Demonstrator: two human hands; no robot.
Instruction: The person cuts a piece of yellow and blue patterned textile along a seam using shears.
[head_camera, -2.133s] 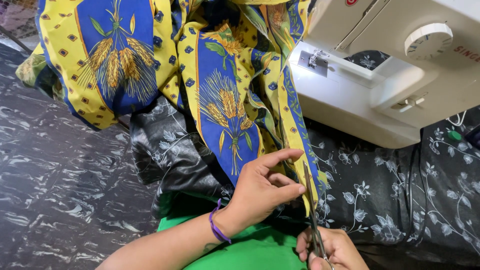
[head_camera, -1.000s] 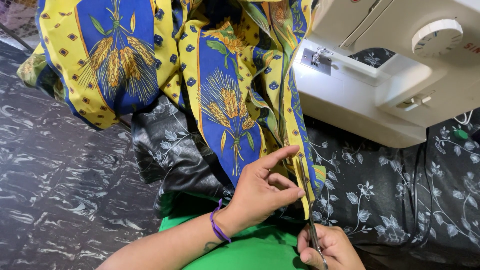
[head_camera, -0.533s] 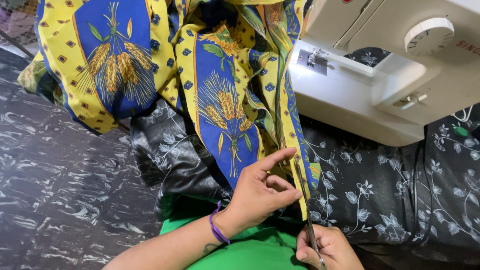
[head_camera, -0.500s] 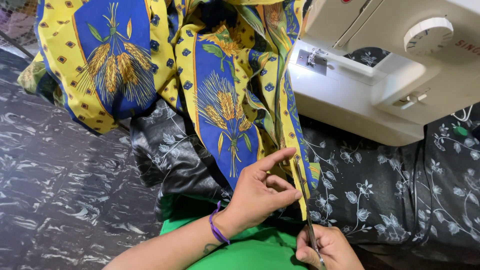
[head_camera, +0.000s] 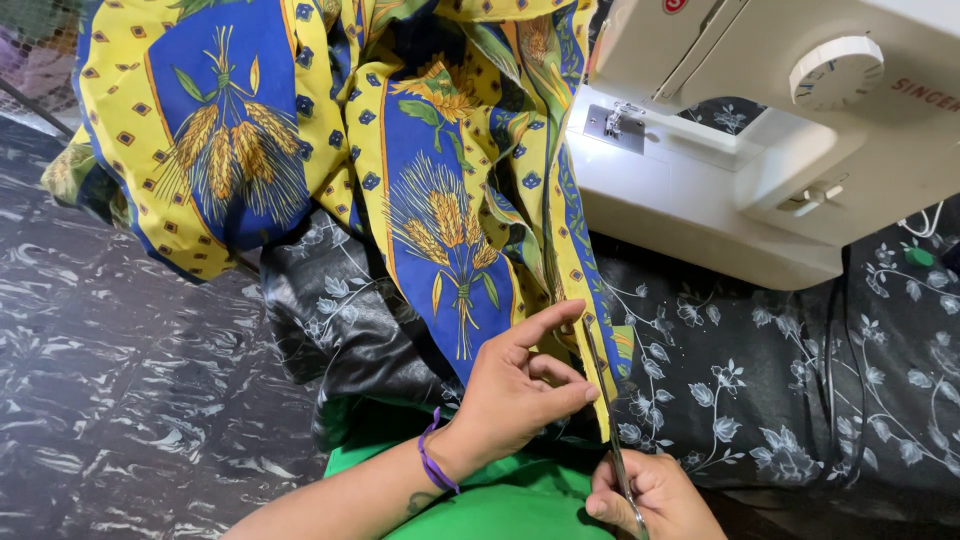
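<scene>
Yellow-and-blue fabric (head_camera: 330, 150) with wheat-sheaf print drapes from 12 o'clock down to centre, hem strip hanging. White sewing machine (head_camera: 760, 150) at 2 o'clock. Black floral cloth (head_camera: 760, 380) covers surface; dark marbled floor (head_camera: 100, 400) at 8 o'clock. Your left hand (head_camera: 515, 385) pinches hem. Your right hand (head_camera: 655, 500), 5 o'clock, clenches scissors (head_camera: 605, 400), blades along hem.

Left hand (head_camera: 515, 385) pinches edge of yellow-blue wheat-print fabric (head_camera: 440, 210), index finger extended along hem. Right hand (head_camera: 655, 500) at bottom edge grips scissors (head_camera: 608, 410), blades running up along fabric strip. White sewing machine (head_camera: 760, 150) upper right on black floral cloth (head_camera: 780, 390). Purple wristband (head_camera: 432, 466) on left wrist.
</scene>
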